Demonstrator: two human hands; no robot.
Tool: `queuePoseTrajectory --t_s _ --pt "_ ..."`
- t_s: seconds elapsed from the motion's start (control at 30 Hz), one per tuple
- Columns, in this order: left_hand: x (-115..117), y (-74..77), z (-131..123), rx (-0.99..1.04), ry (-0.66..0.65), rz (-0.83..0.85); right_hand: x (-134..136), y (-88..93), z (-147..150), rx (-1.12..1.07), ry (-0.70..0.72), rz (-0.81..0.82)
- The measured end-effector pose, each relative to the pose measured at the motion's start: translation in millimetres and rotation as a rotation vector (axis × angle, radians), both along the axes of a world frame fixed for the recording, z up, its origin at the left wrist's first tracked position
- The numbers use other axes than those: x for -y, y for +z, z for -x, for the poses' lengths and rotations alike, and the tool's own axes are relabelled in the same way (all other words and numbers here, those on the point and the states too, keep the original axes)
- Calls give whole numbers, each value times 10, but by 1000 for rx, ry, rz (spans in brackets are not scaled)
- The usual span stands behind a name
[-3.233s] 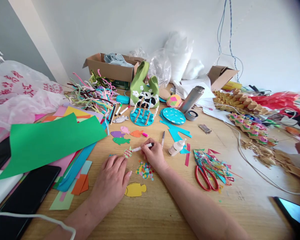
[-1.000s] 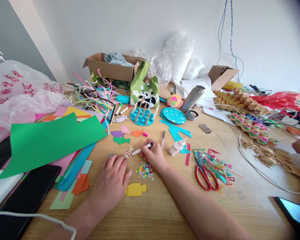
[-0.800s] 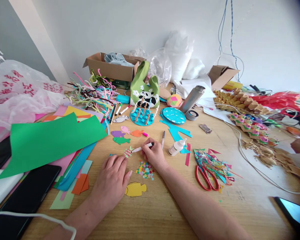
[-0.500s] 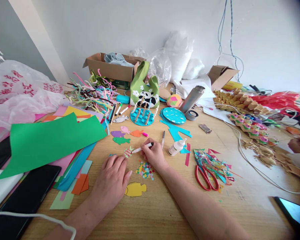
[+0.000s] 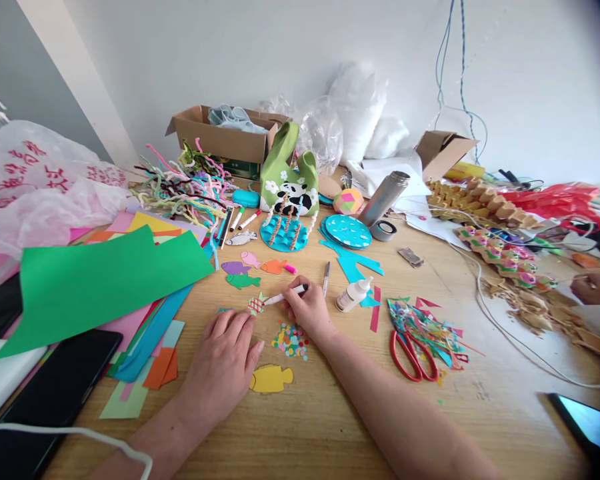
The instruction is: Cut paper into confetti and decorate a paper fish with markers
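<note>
My right hand point(image 5: 305, 308) grips a white marker point(image 5: 276, 299), its tip at a small pale green paper fish point(image 5: 256, 305) with red crossed lines. Flat on the table, my left hand point(image 5: 229, 348) has its fingers stretched out, the fingertips at the fish's lower edge. A bit of blue paper shows by those fingers, mostly hidden. Purple point(image 5: 235, 268), green point(image 5: 243, 281), pink and orange paper fish lie beyond. Coloured paper dots point(image 5: 291, 339) are heaped between my hands, and a yellow paper fish point(image 5: 271, 379) lies nearer me.
A glue bottle point(image 5: 354, 295) lies tilted right of my right hand. Red-handled scissors point(image 5: 413, 357) rest by paper scraps. Green card point(image 5: 110, 283) tops the papers at left. A steel flask point(image 5: 385, 199) stands behind. Another person's hand point(image 5: 594, 291) is at the right edge.
My hands and the marker stay almost in place at the small fish. At the right edge, the other person's hand has shifted a little.
</note>
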State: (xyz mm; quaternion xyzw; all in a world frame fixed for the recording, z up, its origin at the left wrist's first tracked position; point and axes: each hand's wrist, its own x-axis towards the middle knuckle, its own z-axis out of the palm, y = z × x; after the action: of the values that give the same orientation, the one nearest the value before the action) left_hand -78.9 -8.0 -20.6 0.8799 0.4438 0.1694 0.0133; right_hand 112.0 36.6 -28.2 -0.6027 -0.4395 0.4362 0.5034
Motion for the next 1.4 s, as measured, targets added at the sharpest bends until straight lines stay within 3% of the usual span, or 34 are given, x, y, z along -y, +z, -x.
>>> queuePoseTrajectory --t_s 1.4 --pt "-6 -1 0 -18 -7 21 5 32 21 -22 9 10"
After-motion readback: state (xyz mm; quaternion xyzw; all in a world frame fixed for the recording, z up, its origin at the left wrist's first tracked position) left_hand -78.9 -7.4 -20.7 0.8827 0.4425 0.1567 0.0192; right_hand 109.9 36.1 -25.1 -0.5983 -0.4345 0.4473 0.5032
